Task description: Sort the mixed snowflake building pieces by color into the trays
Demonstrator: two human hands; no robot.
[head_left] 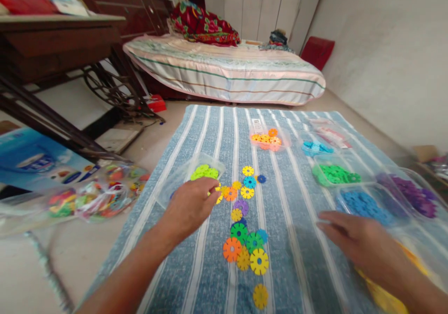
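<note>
My left hand (191, 206) is closed in a pinch at a yellow notched plastic disc (219, 193), which its fingertips partly hide. Touching or close to that disc is an orange notched disc (230, 193) in a row of joined discs. More discs run down the cloth: a light blue one (249, 182), a purple one (241, 206), a green one (238, 233) and a large yellow one (259, 261). A single yellow disc (260, 296) lies apart, nearest me. Over the cloth on the right, my right hand (360, 237) hovers with fingers slightly apart, holding nothing visible.
Clear tubs hold yellow-green discs (205, 171), orange discs (266, 140), green discs (336, 175), blue discs (366, 205) and purple discs (411, 195). Yellow pieces (381, 293) lie under my right forearm. A bed (227, 76) stands beyond the striped cloth (210, 132), a sewing table (63, 38) left.
</note>
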